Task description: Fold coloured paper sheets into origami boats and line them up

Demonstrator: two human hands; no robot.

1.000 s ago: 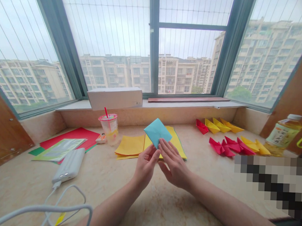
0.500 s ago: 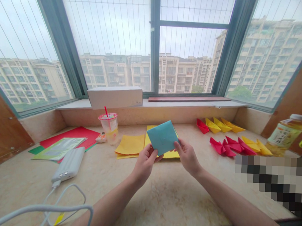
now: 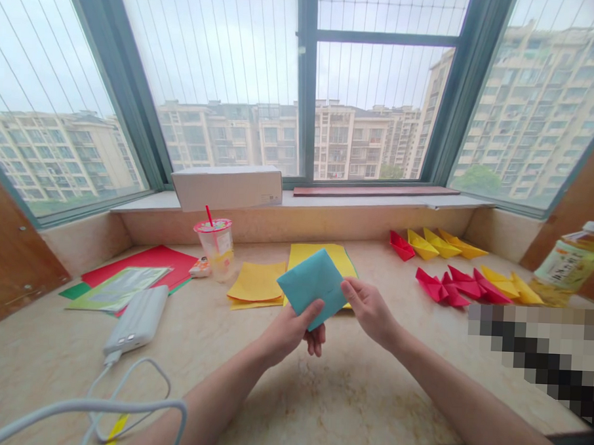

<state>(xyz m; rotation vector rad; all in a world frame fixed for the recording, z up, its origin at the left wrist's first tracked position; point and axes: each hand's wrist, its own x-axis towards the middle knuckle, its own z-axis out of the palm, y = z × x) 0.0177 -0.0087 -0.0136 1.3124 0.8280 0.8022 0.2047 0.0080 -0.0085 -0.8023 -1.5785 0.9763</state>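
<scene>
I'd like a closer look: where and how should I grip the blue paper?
Probably pinch the blue paper at its top corner, from the far side: it looks thin and flat, and that corner is free; the left hand grips low, the right hand the right corner.

The blue square (image 3: 307, 282) is matt paper, smooth but for faint creases. The yellow sheets (image 3: 257, 282) and red sheet (image 3: 162, 259) look like plain, dull-surfaced paper, and the boats (image 3: 422, 246) are crisply creased paper. Under them the counter (image 3: 358, 396) looks like mottled stone, smooth with a soft sheen. The power bank (image 3: 138, 324) seems smooth, hard plastic, and its cable (image 3: 97, 406) has a smooth, rubbery-looking coat. The cup (image 3: 216, 250) and bottle (image 3: 565, 267) are clear plastic. The box (image 3: 227, 190) looks like matt card; the panel (image 3: 14, 256) is varnished-looking wood.
</scene>
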